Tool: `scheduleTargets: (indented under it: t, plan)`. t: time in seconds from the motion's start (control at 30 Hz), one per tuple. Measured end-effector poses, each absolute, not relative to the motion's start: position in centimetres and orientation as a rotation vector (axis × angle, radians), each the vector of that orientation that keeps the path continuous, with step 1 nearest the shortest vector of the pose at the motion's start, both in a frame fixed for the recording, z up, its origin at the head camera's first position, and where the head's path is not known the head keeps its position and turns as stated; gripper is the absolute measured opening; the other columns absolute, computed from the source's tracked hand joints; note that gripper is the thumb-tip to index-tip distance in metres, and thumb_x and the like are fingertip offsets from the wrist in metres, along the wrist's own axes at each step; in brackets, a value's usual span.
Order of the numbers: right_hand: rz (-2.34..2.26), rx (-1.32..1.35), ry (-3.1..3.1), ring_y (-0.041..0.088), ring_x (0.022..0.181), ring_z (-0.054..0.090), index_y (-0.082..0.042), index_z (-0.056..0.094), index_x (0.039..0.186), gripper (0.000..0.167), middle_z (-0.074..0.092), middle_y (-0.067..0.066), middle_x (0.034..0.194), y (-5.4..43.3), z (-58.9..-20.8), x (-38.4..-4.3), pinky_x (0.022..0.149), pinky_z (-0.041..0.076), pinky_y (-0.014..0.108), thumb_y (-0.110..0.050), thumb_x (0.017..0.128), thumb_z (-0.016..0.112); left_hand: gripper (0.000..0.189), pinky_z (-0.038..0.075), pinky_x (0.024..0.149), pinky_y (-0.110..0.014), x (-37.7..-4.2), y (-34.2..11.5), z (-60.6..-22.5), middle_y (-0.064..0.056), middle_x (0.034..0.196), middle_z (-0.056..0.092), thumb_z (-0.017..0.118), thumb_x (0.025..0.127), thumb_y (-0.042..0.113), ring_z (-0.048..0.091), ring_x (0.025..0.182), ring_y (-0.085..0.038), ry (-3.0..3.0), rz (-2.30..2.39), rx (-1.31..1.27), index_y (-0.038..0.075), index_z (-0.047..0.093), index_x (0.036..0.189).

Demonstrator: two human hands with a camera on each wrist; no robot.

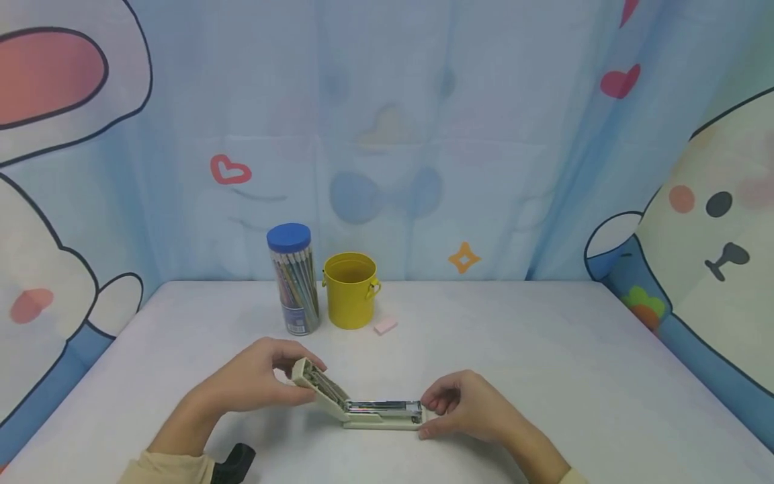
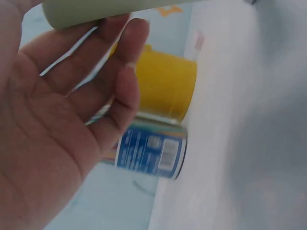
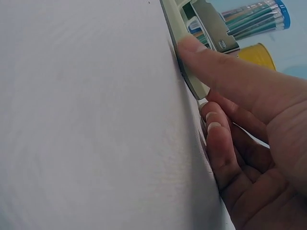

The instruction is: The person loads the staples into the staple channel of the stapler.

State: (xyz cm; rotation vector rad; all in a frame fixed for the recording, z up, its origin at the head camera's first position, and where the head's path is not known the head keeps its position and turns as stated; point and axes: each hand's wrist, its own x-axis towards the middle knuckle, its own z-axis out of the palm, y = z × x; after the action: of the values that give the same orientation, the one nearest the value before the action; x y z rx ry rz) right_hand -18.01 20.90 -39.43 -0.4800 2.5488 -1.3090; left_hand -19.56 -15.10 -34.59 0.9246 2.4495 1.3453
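Observation:
A pale green stapler [image 1: 383, 424] lies opened wide on the white table, its metal staple channel [image 1: 382, 406] exposed along the base. My left hand [image 1: 256, 376] grips the raised top arm [image 1: 326, 390] between thumb and fingers, holding it tilted up to the left. In the left wrist view, that arm's smooth outer cover [image 2: 96, 10] crosses above the fingers. At the base's right end, my right hand [image 1: 474, 409] pinches the stapler, fingers behind and thumb in front. The right wrist view has the thumb [image 3: 206, 56] pressed along the base's side, the other fingers curled beneath.
Behind the stapler stands a clear tub of pencils [image 1: 295, 289] with a blue lid [image 1: 289, 238]. Beside it is a yellow bucket [image 1: 351, 299], with a small pink eraser-like block [image 1: 385, 326] at its right. A patterned curtain [image 1: 411, 87] hangs behind the table [image 1: 544, 349].

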Motion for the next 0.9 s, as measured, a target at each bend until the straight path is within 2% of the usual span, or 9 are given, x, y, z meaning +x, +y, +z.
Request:
scheduleTargets:
  t: [0.17,0.3,0.4,0.6,0.73,0.9]
  plan:
    - [-1.308,-0.461,2.566,0.018,0.074,0.057,-0.01,0.076,0.088,0.036,0.063,-0.001,0.078,20.8,-39.5,-18.0,0.062,0.049,0.025,-0.022,0.062,0.097,0.038,0.053,0.091,-0.038,-19.3,-12.8,-34.9,0.002,0.103,0.074,0.084,0.082,0.016,0.07,0.098,-0.019,2.366,1.555,0.932,0.01,0.074,0.117]
    - [-1.315,-0.462,2.567,0.018,0.074,0.057,-0.01,0.076,0.087,0.035,0.063,-0.001,0.077,20.6,-39.6,-18.0,0.061,0.049,0.026,-0.021,0.062,0.097,0.044,0.053,0.091,-0.034,-19.1,-10.9,-35.2,0.004,0.11,0.071,0.084,0.083,0.019,0.067,0.103,-0.018,2.367,1.602,0.945,0.015,0.071,0.125]
    - [-1.31,-0.471,2.573,0.017,0.073,0.057,-0.011,0.076,0.087,0.034,0.063,-0.002,0.076,20.3,-39.7,-18.1,0.061,0.049,0.026,-0.022,0.062,0.097,0.046,0.055,0.087,-0.033,-19.1,-9.7,-35.5,0.005,0.111,0.069,0.083,0.085,0.019,0.065,0.102,-0.017,2.386,1.585,1.014,0.018,0.068,0.129]
    - [-1.288,-0.499,2.577,0.017,0.072,0.058,-0.011,0.076,0.086,0.033,0.064,-0.003,0.076,19.6,-39.7,-18.2,0.062,0.05,0.026,-0.022,0.063,0.097,0.041,0.055,0.081,-0.028,-19.0,-8.0,-35.3,0.013,0.109,0.068,0.081,0.087,0.018,0.062,0.097,-0.01,2.454,1.416,1.186,0.024,0.071,0.126]
    - [-1.291,-0.502,2.565,0.017,0.073,0.058,-0.011,0.076,0.087,0.034,0.064,-0.002,0.077,19.2,-39.7,-18.3,0.063,0.05,0.027,-0.023,0.064,0.097,0.04,0.054,0.079,-0.025,-19.2,-7.1,-35.4,0.016,0.109,0.068,0.081,0.086,0.014,0.061,0.094,-0.005,2.508,1.29,1.259,0.024,0.072,0.124]
    - [-1.309,-0.499,2.544,0.017,0.073,0.058,-0.01,0.074,0.086,0.034,0.064,-0.002,0.077,19.0,-39.7,-18.2,0.062,0.05,0.026,-0.022,0.064,0.097,0.035,0.051,0.079,-0.022,-19.1,-6.0,-35.9,0.017,0.106,0.068,0.081,0.086,0.016,0.059,0.093,0.0,2.596,1.13,1.281,0.023,0.075,0.12]
